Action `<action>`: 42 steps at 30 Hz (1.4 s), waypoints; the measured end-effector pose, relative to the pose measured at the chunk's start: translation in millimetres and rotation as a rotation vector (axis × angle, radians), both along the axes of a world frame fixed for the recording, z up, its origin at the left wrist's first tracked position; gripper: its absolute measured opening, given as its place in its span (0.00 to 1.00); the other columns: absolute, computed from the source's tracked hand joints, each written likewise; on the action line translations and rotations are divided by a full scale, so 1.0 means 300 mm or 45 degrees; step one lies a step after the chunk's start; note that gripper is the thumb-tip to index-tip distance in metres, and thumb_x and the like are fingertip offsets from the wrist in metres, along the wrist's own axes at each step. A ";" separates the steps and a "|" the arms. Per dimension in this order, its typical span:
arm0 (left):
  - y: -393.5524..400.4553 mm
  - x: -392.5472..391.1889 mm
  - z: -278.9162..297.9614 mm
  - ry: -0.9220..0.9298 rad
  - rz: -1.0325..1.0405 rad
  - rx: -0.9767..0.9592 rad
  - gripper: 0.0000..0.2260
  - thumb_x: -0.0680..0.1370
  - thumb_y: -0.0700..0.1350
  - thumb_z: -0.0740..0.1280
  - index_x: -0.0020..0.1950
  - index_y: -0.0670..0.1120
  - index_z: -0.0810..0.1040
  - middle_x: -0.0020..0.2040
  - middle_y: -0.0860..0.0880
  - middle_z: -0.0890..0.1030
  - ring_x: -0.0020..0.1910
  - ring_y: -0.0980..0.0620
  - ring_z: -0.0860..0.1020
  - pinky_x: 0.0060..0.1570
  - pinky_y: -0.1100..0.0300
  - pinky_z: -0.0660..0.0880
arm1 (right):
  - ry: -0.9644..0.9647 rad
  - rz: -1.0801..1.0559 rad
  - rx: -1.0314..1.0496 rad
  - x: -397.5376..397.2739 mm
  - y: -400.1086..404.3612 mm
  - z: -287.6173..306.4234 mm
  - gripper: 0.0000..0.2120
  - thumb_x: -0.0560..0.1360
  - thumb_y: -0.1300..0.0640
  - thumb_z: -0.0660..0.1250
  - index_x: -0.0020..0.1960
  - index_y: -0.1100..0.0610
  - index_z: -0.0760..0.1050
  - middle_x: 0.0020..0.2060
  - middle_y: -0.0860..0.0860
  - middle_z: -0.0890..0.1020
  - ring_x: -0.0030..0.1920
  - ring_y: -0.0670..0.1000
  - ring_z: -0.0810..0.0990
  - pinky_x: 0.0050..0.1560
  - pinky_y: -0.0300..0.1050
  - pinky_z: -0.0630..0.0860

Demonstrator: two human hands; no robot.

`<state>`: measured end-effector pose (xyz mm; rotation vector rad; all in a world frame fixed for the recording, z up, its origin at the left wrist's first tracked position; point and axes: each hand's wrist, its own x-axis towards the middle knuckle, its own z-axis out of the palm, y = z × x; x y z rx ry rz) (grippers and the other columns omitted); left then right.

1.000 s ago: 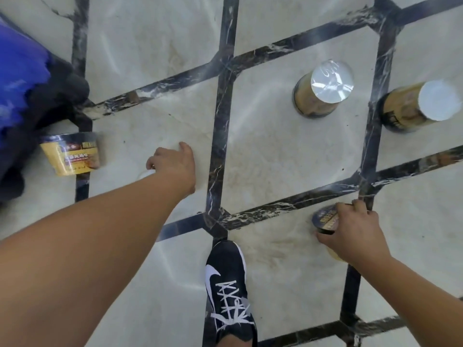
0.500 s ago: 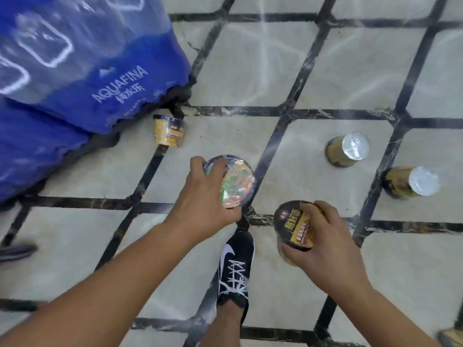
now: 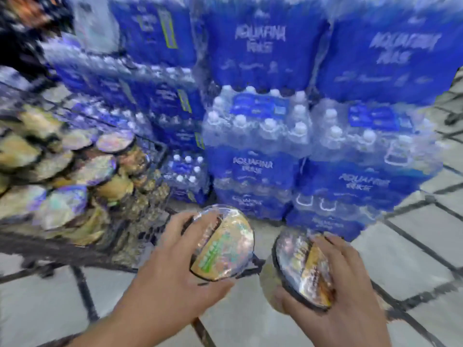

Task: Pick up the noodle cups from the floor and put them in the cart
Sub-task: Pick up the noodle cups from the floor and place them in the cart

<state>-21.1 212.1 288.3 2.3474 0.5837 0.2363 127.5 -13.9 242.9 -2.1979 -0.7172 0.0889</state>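
Note:
The frame is blurred by motion. My left hand (image 3: 167,266) grips a noodle cup (image 3: 225,249) with a shiny foil lid, held low in the middle of the view. My right hand (image 3: 345,296) grips a second noodle cup (image 3: 303,269) just to the right of the first. Both cups are in the air above the floor. The dark wire cart (image 3: 140,236) stands at the left, to the left of my left hand, and holds several noodle cups (image 3: 90,169) piled up.
Stacked blue shrink-wrapped packs of water bottles (image 3: 263,136) fill the middle and right behind my hands. Pale marble floor tiles (image 3: 413,246) with dark strips lie below and to the right.
My view has swung up from the floor to the cart and the water packs. Both hands have lifted their cups off the floor and carried them up toward the cart.

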 end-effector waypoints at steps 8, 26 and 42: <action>0.644 -0.504 0.244 -0.033 0.403 0.195 0.40 0.62 0.74 0.74 0.73 0.73 0.65 0.70 0.70 0.64 0.66 0.80 0.62 0.60 0.78 0.63 | -0.106 0.360 0.082 -0.291 0.766 0.204 0.47 0.61 0.20 0.68 0.71 0.46 0.77 0.71 0.47 0.74 0.67 0.53 0.79 0.62 0.42 0.73; 1.873 -0.180 0.047 0.104 0.397 0.420 0.33 0.70 0.63 0.75 0.69 0.50 0.72 0.65 0.43 0.70 0.64 0.40 0.74 0.62 0.51 0.71 | -0.359 0.375 -0.267 -0.161 2.001 0.069 0.39 0.68 0.37 0.77 0.73 0.47 0.69 0.78 0.54 0.62 0.72 0.65 0.67 0.71 0.59 0.69; 1.491 0.059 0.156 -0.123 0.236 0.524 0.29 0.78 0.62 0.59 0.74 0.48 0.73 0.72 0.43 0.71 0.73 0.44 0.68 0.71 0.56 0.61 | -0.155 0.203 -0.092 -0.052 1.519 0.085 0.38 0.75 0.29 0.64 0.81 0.40 0.58 0.82 0.45 0.55 0.82 0.51 0.56 0.77 0.60 0.65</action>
